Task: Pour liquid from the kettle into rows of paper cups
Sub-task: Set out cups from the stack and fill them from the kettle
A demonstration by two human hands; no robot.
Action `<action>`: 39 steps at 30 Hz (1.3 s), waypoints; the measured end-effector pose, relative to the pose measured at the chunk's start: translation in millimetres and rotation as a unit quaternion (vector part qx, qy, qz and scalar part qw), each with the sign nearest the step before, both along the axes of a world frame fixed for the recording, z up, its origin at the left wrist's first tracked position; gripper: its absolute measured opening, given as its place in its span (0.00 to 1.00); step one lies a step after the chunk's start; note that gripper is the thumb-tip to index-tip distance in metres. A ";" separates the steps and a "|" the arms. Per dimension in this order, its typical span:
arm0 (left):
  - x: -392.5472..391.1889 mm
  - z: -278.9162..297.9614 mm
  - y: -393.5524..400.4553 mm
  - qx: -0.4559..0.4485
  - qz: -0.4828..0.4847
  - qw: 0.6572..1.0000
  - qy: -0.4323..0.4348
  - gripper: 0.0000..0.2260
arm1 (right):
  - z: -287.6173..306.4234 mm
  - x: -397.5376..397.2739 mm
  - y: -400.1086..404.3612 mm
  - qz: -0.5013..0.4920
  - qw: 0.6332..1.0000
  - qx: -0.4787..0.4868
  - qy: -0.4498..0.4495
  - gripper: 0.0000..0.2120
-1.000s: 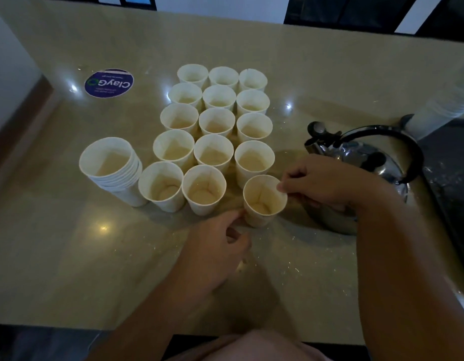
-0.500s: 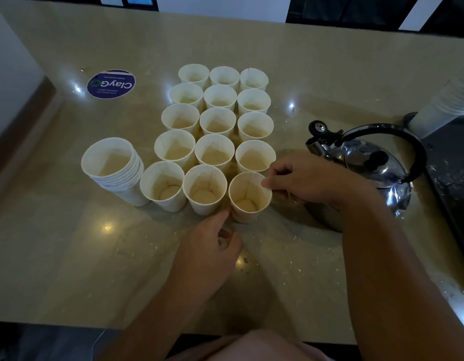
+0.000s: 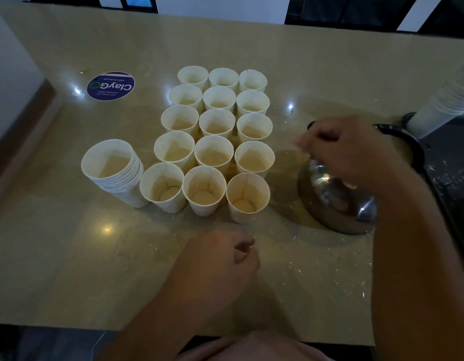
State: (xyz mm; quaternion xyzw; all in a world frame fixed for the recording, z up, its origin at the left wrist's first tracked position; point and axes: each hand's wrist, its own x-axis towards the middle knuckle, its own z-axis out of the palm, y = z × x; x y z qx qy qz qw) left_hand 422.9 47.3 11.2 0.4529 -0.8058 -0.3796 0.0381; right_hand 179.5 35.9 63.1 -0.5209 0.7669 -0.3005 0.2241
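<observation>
Both hands hovered free, fingers loosely curled, nothing held.
L hand (image 3: 220, 259) hung low near centre, knuckles up, forearm angling in from bottom edge. R hand (image 3: 345, 149) was raised farther out, blurred, fingers bent downward, wrist dropped; R forearm ran along right side.

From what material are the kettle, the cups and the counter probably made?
Kettle: likely polished steel, as its body mirrors light; the handle looks like black plastic.
Cups: white paper, matte, with a visible side seam.
Counter: glossy beige stone or a stone-like composite, speckled and reflecting lamps.
</observation>
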 end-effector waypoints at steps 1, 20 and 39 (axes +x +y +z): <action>-4.4 9.0 1.3 -0.001 -0.014 1.000 0.024 0.15 | 4.6 -5.6 1.6 -0.035 0.998 -0.058 0.005 0.18; -163.3 46.0 -77.2 -0.117 -0.096 0.974 0.167 0.19 | -12.9 -77.0 37.6 -0.175 0.980 -0.096 0.004 0.11; -93.2 104.0 -98.3 -0.056 -0.056 0.978 0.193 0.08 | 83.2 -25.0 22.6 0.032 0.992 -0.085 0.093 0.04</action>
